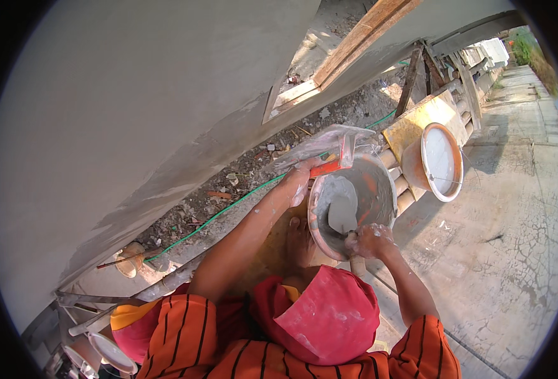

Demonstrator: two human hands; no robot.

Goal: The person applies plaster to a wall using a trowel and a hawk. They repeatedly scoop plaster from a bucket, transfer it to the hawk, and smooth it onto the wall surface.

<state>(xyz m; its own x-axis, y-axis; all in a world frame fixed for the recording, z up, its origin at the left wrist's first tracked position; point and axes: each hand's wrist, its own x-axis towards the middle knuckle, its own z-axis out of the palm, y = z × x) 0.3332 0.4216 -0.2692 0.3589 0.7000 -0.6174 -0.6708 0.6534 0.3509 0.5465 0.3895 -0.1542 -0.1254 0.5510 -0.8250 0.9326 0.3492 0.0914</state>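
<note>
In front of me stands an orange bucket (314, 237), its inside coated with wet grey plaster (340, 187). My left hand (300, 181), smeared with plaster, is closed around the orange handle of a plastering trowel (325, 168). That trowel's wide, plaster-stained blade lies over the far left part of the bucket's rim. At the bucket's near right rim, my right hand (372, 241) grips a small trowel (343, 215). Its plaster-covered blade is down inside the bucket; the handle is mostly hidden by my fingers.
A second bucket (459, 177) with whitish contents stands to the right, by a yellowish board (412, 129) on bamboo poles (405, 201). At left rises a plastered wall (133, 95) with a wooden-framed opening (355, 44). A green hose (219, 218) crosses the rubble at its foot.
</note>
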